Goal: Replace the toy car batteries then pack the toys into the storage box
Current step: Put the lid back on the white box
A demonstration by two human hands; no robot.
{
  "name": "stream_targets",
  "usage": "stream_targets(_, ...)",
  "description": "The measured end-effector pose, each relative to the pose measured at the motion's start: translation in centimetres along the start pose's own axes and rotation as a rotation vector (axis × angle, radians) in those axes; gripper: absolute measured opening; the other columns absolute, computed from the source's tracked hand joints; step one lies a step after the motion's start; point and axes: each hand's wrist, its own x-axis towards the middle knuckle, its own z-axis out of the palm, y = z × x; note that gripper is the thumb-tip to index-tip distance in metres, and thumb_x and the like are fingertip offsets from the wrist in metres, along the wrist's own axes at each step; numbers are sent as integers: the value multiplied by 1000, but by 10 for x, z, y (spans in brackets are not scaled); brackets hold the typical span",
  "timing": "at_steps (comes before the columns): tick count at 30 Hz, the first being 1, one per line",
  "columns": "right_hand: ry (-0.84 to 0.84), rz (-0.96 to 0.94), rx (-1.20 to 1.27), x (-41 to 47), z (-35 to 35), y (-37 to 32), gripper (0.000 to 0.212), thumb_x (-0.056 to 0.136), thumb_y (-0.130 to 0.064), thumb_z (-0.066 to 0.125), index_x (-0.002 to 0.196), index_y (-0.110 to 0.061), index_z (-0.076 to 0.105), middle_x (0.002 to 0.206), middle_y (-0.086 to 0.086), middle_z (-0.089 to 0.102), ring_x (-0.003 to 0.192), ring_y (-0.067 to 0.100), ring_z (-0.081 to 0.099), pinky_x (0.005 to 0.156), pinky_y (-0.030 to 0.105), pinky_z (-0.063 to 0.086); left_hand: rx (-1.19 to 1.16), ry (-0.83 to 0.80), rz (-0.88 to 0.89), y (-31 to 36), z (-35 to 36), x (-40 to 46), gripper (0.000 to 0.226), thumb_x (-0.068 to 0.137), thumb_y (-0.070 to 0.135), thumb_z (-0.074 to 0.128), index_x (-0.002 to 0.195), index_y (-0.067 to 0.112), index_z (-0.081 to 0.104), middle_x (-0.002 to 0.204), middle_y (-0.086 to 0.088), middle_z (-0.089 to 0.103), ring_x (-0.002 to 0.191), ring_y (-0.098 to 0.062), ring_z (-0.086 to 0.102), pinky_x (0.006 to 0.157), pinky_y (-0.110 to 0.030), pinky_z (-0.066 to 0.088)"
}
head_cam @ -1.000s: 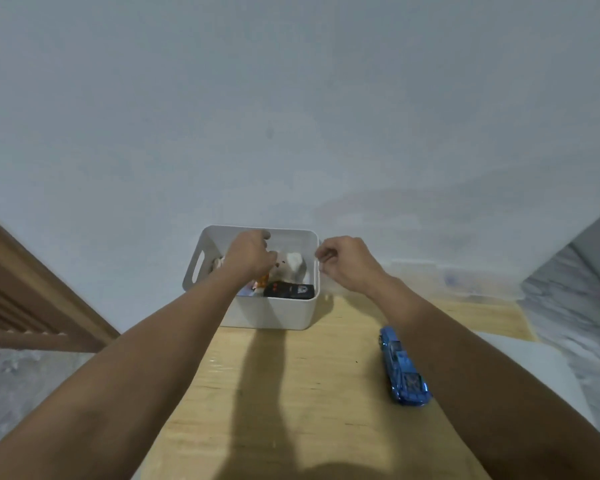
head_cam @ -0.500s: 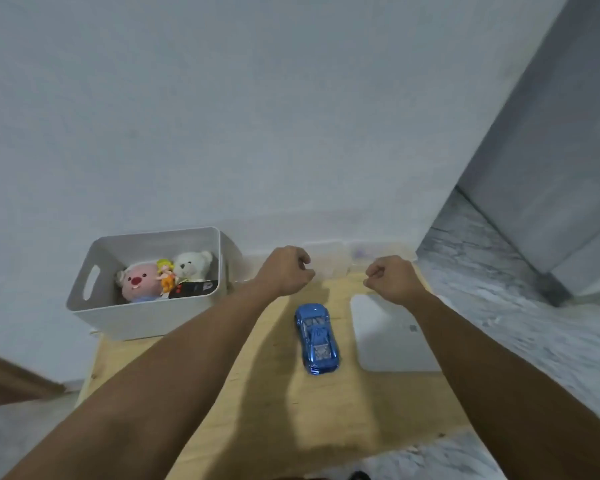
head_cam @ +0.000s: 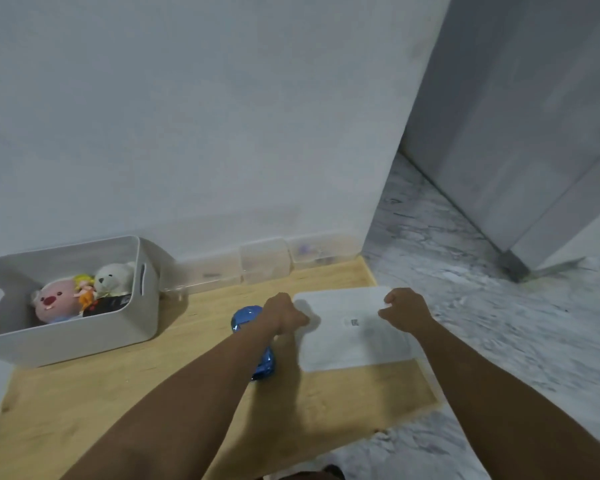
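My left hand is curled loosely at the left edge of the white lid, and my right hand is curled at its far right corner. Whether either one actually grips the lid, I cannot tell. The lid lies flat on the table. The blue car sits on the table just left of the lid, partly hidden under my left forearm. The box stands far left, holding a pink plush, a white bear, a small doll and something black.
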Motion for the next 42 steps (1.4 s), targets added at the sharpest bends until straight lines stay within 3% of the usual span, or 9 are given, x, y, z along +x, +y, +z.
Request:
stream_targets(4,-80,97,49,8,2,24,45,79,-24,69,117,-3,57,119,11,61,111,27,59,77,26,44,-135,-29,-97,8,21,4,48,87,27,68,121,-2,50,108,-12,54,94,-26,57,66,-31,45)
stream_targets(8,-175,139,100,14,8,40,34,76,-24,73,97,-2,58,88,7,59,86,23,61,57,22,40,-293,-17,-179,10,38,8,56,87,24,69,130,-4,46,129,-17,53,115,-32,55,78,-37,49)
stream_targets(14,-99,211,140,25,11,49,34,71,-20,72,97,-2,60,96,15,64,92,28,64,77,34,51,-486,106,-251,18,46,14,58,83,22,69,129,-5,45,112,-14,52,106,-32,55,76,-35,47)
stream_targets(20,26,196,200,30,-17,28,11,68,-12,67,69,-5,59,70,10,61,75,28,67,60,26,45,-512,332,-285,32,29,22,52,78,32,67,114,-5,59,115,-19,62,101,-38,60,84,-41,54)
stream_targets(24,68,163,305,28,-33,3,30,72,-31,74,67,-7,56,67,8,62,70,29,64,57,27,45,-542,531,-257,32,4,20,42,82,30,62,101,-7,62,93,-14,62,85,-32,58,66,-32,43)
stream_targets(31,115,40,385,26,-40,-67,67,68,-65,61,94,-3,66,91,11,69,81,29,68,74,42,59,-470,731,-209,-7,-63,5,38,82,35,56,90,-2,62,85,-13,60,77,-31,57,65,-30,40)
stream_targets(35,85,-40,367,16,-36,-129,66,76,-64,59,98,-2,66,90,11,68,71,25,63,55,26,47,-452,800,-173,-45,-110,-13,38,77,36,53,78,-1,61,68,-8,55,77,-35,63,60,-29,38)
stream_targets(39,23,-112,379,-2,-21,-195,48,81,-55,61,82,-7,59,74,3,59,57,16,53,45,23,35,-475,921,-199,-95,-159,-38,35,81,31,57,93,-1,66,87,-15,64,86,-32,61,69,-30,41)
stream_targets(42,-11,-178,407,-16,-3,-243,42,78,-48,67,67,-9,57,66,4,61,56,19,59,45,22,38,-440,949,-200,-134,-193,-57,33,82,26,58,78,-5,68,78,-20,66,80,-36,63,66,-32,43)
